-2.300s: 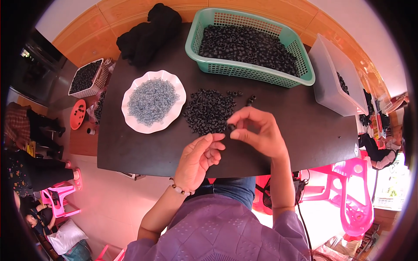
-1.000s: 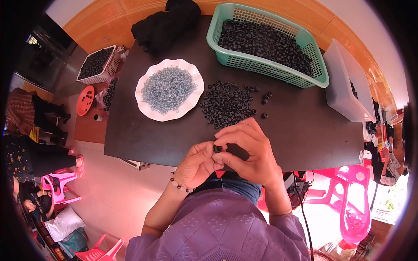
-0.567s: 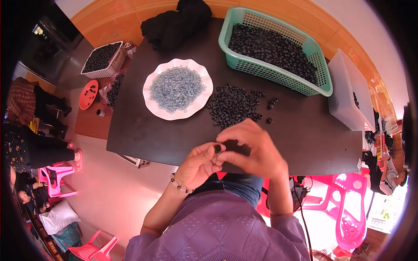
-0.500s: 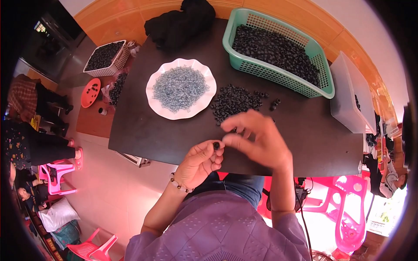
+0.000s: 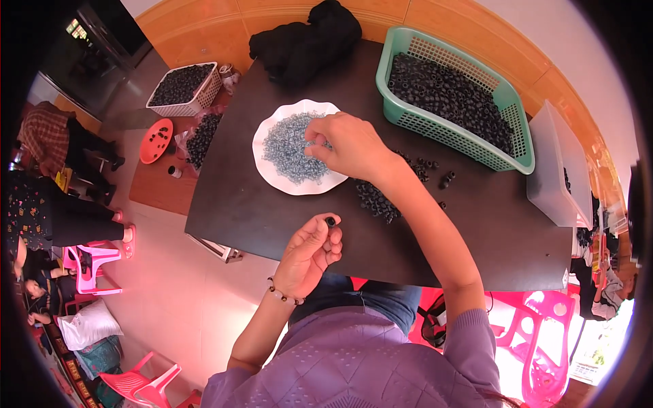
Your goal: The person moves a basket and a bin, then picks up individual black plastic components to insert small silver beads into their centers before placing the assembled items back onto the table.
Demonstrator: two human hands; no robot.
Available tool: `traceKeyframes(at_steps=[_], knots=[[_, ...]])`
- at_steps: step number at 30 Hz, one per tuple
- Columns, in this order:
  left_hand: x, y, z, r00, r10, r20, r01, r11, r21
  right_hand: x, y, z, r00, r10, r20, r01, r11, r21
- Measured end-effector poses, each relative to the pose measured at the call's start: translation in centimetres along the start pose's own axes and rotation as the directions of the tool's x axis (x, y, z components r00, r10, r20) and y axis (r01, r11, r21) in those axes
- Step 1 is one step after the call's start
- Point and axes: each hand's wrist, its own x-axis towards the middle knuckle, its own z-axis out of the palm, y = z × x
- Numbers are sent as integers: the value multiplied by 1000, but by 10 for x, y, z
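Observation:
My left hand (image 5: 306,253), with a beaded bracelet at its wrist, pinches a small black ring-shaped piece (image 5: 330,222) between thumb and finger, just over the near table edge. My right hand (image 5: 350,146) reaches over a white wavy-rimmed plate (image 5: 264,171), its thumb and fingers drawn together at the heap of small clear bluish pieces (image 5: 289,149). What those fingertips hold, if anything, cannot be made out. Under my right forearm lies a pile of small black pieces (image 5: 375,198), partly hidden by the arm.
A green basket (image 5: 449,129) full of black pieces stands at the far right of the dark table (image 5: 238,211), next to a translucent bin (image 5: 554,170). Black cloth (image 5: 306,41) lies at the back. Leftward are a white basket (image 5: 183,105), a red dish (image 5: 156,139) and people beside pink stools (image 5: 94,265).
My right hand has moved from beside my left hand, forward and left, to the heap on the plate. The left hand still holds the black piece. The whole view has shifted slightly.

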Motion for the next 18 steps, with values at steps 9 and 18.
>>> traceKeyframes(at_steps=[9, 18], knots=[[5, 6, 3, 1000, 18, -23, -18, 1000, 7, 9, 2, 1, 998, 70, -1, -70, 997, 34], [14, 9, 9, 999, 13, -30, -13, 1000, -19, -8, 20, -9, 981, 190, 42, -171, 739, 652]])
